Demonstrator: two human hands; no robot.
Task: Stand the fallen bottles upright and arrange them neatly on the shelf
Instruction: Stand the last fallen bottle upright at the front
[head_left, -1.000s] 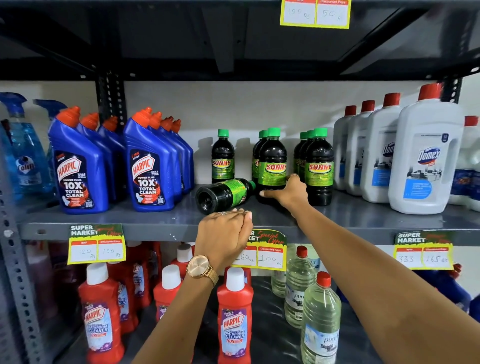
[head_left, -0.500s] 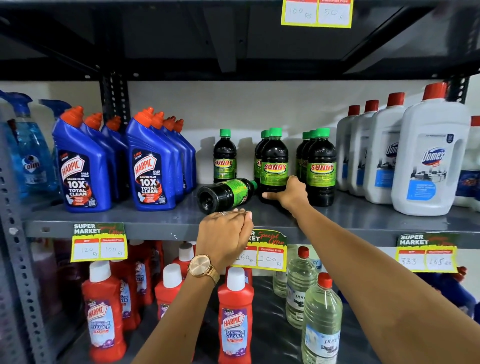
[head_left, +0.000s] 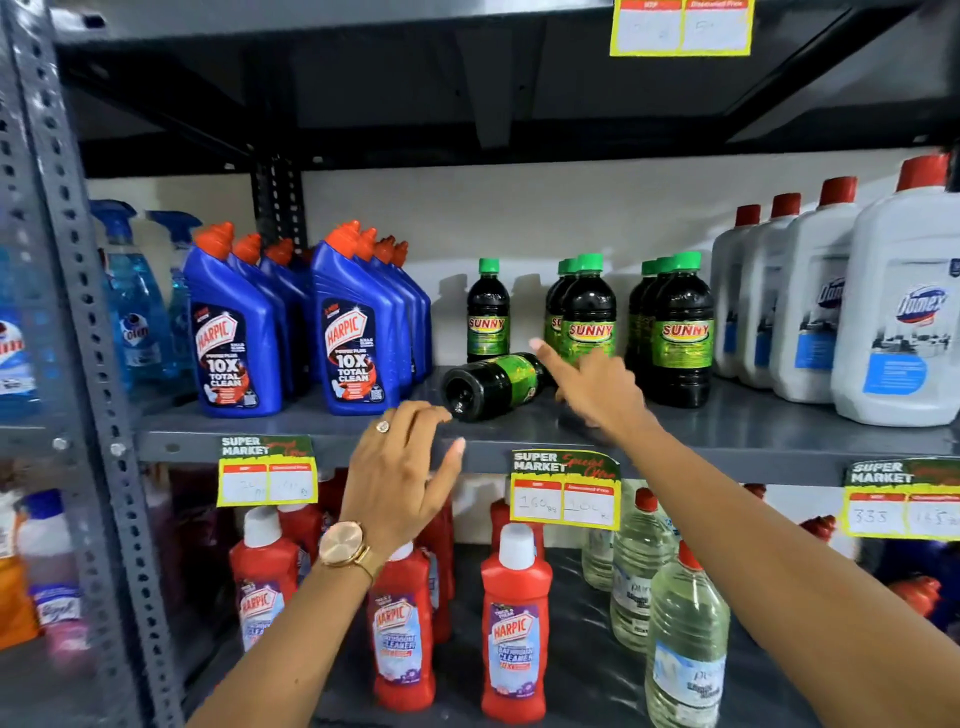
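Head view: right hand (head_left: 597, 387) index extended over fallen bottle (head_left: 493, 384).

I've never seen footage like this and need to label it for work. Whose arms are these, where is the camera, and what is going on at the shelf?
There is no machine here: a person wears a wide-angle camera on the head, so you look forward and down along their own bare arms. In front is a grey metal shelf with cleaning products. Blue Harpic bottles stand at the left, white Domex jugs at the right, and dark green-capped Sunny bottles stand between. One fallen Sunny bottle lies on its side, base towards the camera. The left hand, with a watch and a ring, hovers open just before that base. The right hand reaches over its neck end, index finger extended. Neither hand holds anything.
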